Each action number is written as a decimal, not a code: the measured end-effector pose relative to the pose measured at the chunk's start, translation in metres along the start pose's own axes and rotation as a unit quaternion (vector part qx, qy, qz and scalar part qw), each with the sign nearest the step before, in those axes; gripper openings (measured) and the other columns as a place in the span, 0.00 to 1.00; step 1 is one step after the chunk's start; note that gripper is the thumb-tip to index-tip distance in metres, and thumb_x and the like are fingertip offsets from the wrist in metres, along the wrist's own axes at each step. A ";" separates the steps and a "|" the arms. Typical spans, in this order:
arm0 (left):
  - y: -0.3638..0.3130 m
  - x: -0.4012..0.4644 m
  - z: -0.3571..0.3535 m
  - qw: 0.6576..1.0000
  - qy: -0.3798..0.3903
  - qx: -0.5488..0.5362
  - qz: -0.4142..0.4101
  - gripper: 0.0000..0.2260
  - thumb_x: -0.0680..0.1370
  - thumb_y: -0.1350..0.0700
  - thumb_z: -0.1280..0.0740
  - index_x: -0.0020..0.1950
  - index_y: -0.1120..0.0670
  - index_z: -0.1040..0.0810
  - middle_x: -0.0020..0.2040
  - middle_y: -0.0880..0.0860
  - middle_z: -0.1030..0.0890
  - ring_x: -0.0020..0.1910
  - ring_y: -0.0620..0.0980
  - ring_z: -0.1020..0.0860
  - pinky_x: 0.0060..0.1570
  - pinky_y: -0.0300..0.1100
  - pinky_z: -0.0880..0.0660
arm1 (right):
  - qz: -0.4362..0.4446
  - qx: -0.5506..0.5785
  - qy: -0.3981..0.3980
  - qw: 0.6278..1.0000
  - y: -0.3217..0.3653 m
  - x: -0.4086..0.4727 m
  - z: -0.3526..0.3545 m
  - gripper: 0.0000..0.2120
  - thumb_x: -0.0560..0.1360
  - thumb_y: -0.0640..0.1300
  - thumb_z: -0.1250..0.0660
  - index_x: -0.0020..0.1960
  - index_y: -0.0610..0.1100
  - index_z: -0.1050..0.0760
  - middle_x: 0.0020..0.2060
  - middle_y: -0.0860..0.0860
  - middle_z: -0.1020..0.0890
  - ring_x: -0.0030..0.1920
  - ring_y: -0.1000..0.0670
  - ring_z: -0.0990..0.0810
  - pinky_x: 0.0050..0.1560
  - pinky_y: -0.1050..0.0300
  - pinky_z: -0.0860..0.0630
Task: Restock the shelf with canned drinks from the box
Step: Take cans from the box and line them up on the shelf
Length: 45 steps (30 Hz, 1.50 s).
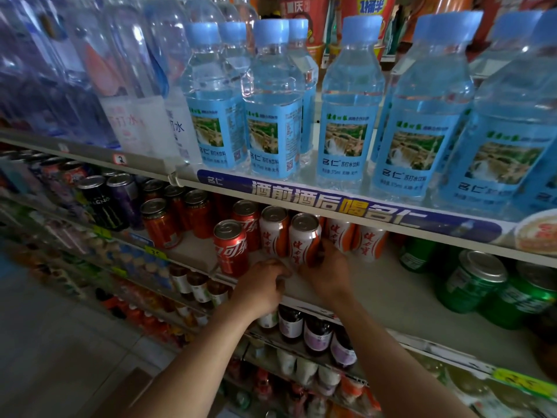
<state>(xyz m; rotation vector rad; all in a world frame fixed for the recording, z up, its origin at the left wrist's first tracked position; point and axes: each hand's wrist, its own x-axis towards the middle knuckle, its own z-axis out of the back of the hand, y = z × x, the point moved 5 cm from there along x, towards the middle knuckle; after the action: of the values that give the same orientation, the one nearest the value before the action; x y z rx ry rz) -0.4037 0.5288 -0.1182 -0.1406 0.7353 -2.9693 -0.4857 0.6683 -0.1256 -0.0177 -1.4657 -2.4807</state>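
The right hand [330,274] was wrapped round the base of a white can [304,244], fingers curled on its right side, the can upright on the shelf [391,294] at the front of its row. The left hand [265,285] sat just left of it, fingers curled loosely near the shelf lip; whether it gripped anything could not be told, and it looked empty. No box was in view. Danger number one, by my reckoning: that cola can [230,247] stood just to the left, right at the front edge, and a careless left wrist could have knocked it off onto the bottles [304,330] on the shelf below. Danger number two: the white can touched or nearly touched its neighbour [273,230] behind, so a hard shove could have toppled the row. Overhead, the upper shelf rail [346,206] hung low over the can tops, leaving little room to lift; sliding looked the safer move. Open room lay to the right, a bare stretch of shelf between the white cans and the green cans [473,282], well apart. More white cans [369,242] stood farther back on the right, under the rail. Water bottles [349,107] crowded the shelf above, near its lip.
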 end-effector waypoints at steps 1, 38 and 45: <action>0.000 0.000 0.000 1.000 0.000 -0.001 -0.002 0.13 0.79 0.58 0.37 0.61 0.49 0.20 0.63 0.45 0.24 0.60 0.47 0.24 0.57 0.41 0.25 | 0.001 -0.003 -0.005 1.000 -0.002 0.001 0.000 0.26 0.65 0.50 0.21 0.60 0.45 0.24 0.52 0.49 0.16 0.52 0.49 0.17 0.52 0.50 0.19; 0.420 -0.406 -0.187 0.741 -0.017 -0.270 0.615 0.21 0.72 0.48 0.32 0.56 0.63 0.20 0.53 0.62 0.17 0.54 0.58 0.19 0.48 0.35 0.32 | -0.029 -0.204 0.612 0.763 -0.114 -0.289 -0.463 0.10 0.72 0.44 0.29 0.50 0.54 0.26 0.42 0.52 0.20 0.44 0.48 0.19 0.47 0.55 0.21; 0.581 -0.424 -0.310 0.742 -0.006 -0.225 0.632 0.22 0.75 0.50 0.33 0.67 0.57 0.27 0.66 0.57 0.25 0.66 0.57 0.27 0.63 0.43 0.32 | -0.030 -0.226 0.596 0.770 -0.255 -0.312 -0.683 0.20 0.69 0.40 0.25 0.59 0.40 0.25 0.43 0.47 0.20 0.48 0.48 0.20 0.53 0.57 0.25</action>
<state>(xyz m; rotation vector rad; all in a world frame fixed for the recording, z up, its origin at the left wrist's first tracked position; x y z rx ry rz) 0.0157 0.2010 -0.6928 0.2342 0.9721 -1.4617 -0.1603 0.2630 -0.7237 1.2568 -0.3034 -1.9940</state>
